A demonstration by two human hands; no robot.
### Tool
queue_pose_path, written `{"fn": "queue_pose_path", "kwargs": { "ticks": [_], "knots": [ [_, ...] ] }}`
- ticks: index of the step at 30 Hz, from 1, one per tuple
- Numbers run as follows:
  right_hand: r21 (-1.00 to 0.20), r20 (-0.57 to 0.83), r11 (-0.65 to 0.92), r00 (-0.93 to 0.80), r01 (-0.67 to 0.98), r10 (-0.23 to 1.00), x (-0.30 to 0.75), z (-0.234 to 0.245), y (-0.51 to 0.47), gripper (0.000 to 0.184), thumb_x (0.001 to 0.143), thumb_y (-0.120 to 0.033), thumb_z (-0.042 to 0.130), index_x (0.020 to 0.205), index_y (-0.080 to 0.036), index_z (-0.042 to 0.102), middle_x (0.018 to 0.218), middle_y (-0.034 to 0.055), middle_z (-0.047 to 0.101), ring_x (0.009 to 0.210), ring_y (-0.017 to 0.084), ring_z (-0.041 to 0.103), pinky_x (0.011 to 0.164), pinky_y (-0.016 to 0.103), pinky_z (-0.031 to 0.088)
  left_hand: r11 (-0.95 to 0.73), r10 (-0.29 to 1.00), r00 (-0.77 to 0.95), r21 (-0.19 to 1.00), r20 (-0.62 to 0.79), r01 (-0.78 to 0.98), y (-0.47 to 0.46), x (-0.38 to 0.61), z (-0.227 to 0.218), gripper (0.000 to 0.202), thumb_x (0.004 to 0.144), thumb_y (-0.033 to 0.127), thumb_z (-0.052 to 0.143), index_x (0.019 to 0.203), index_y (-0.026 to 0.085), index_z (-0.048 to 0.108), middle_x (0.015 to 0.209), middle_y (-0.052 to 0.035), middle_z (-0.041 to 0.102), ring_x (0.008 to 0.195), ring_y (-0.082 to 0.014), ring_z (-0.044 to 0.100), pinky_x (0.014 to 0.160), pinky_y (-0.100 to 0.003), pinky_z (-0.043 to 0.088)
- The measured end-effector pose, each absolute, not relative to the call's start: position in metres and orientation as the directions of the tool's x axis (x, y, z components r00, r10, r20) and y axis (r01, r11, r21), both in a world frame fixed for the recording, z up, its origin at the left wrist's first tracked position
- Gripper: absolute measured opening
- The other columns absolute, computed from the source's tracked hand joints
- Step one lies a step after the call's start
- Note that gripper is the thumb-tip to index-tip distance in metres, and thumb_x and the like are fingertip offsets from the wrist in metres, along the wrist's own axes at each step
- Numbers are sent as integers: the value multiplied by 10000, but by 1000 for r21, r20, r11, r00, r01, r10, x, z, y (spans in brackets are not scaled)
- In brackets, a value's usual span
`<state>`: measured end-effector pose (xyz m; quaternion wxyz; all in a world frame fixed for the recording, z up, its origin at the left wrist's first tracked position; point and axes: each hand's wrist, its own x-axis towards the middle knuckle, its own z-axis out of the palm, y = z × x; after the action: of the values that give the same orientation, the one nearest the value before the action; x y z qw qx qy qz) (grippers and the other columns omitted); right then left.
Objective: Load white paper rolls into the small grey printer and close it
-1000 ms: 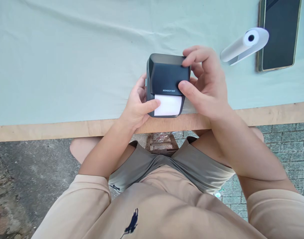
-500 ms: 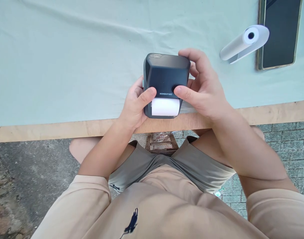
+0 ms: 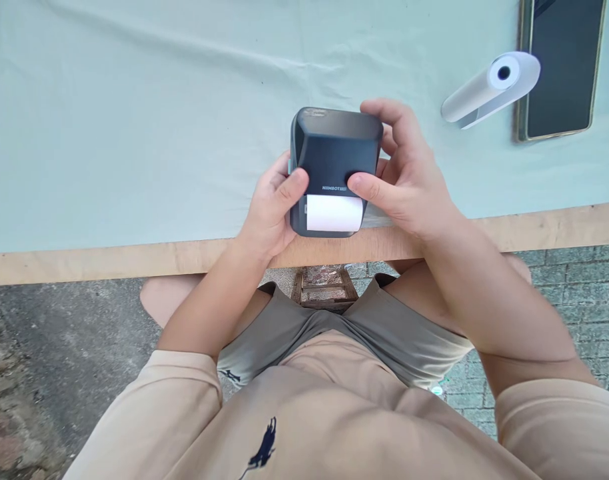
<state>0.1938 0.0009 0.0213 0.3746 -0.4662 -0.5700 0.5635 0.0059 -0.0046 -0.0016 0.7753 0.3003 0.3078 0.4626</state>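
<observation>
A black label printer (image 3: 339,150) marked NIIMBOT is held between both hands, over the near edge of the table. White paper (image 3: 334,213) sticks out of the slot at its near end. My left hand (image 3: 272,207) grips the printer's left side, thumb on the top face and the other fingers partly hidden beneath and behind it. On the right side, my right hand (image 3: 409,170) holds it with the thumb near the printed name and the index finger at the far right corner. The remaining right fingers curl along the side, partly out of sight.
To the right a loose roll of white paper (image 3: 469,97) leans over the near left part of a dark-screened phone or tablet (image 3: 564,73). A pale green cloth (image 3: 134,147) covers the table, whose bare wooden edge (image 3: 84,263) runs along the front.
The printer has shifted very slightly to the right and turned a little in my hands. My left thumb has slid a bit back toward its left edge.
</observation>
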Motion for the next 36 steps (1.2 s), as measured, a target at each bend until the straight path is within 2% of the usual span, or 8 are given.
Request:
{"fn": "queue_pose_path", "kwargs": {
  "ticks": [2,5,9,14,20,26,30,36],
  "knots": [
    [-989,-95,-55,-304,136,948,195,19,1,701,762,-562,739,1324,-353,376,1233,29,533,886,153,633,732,302,587,404,905,343,758,-251,-512,-4,8,-3,439,861,586,574,1025,186,654,1024,-51,714,1286,-265,589,1021,-381,554],
    [-984,-32,29,-337,175,941,195,15,1,749,745,-530,758,1351,-362,349,1262,30,518,1016,197,621,771,314,590,392,918,263,783,-297,-482,-3,8,-6,499,915,616,438,1000,179,664,996,-52,710,1291,-254,582,1019,-367,547],
    [-970,54,137,-378,198,924,192,12,-1,900,709,-450,790,1416,-370,240,1426,52,401,1184,236,558,891,363,585,385,921,242,808,-305,-446,-4,8,-8,488,929,599,421,994,186,674,1002,-41,707,1279,-242,589,1026,-369,544],
    [-964,67,166,-414,208,908,187,16,-3,999,719,-411,767,1465,-380,103,1470,74,363,1255,259,522,941,418,578,360,932,215,821,-293,-442,-4,9,-8,516,951,600,354,1054,201,664,1027,-34,702,1287,-239,586,1042,-392,538],
    [-956,63,171,-404,236,912,187,17,-3,977,716,-417,769,1458,-382,133,1520,56,295,1282,258,496,996,429,556,352,934,214,840,-286,-413,-3,8,-10,490,967,569,349,1005,200,668,995,-24,703,1302,-238,583,1055,-419,537],
    [-947,38,159,-393,279,919,188,18,-4,976,716,-486,762,1459,-381,138,1539,44,266,1317,262,469,1022,425,553,343,936,208,862,-282,-372,-2,8,-9,511,964,588,328,1022,196,650,1024,-34,704,1335,-253,555,1077,-447,521],
    [-952,42,155,-390,262,920,188,19,-4,948,714,-448,773,1442,-390,168,1528,39,271,1319,259,464,1016,416,555,343,936,207,873,-285,-348,-2,8,-9,494,959,589,345,1006,197,643,1051,-39,704,1371,-259,519,1098,-462,499],
    [-957,81,180,-387,227,919,188,15,-5,968,687,-472,788,1436,-377,182,1528,59,262,1310,270,466,958,418,570,357,934,190,827,-304,-435,-4,9,-7,415,941,550,446,975,195,657,1047,-50,709,1374,-262,514,1085,-424,510]
  ]
}}
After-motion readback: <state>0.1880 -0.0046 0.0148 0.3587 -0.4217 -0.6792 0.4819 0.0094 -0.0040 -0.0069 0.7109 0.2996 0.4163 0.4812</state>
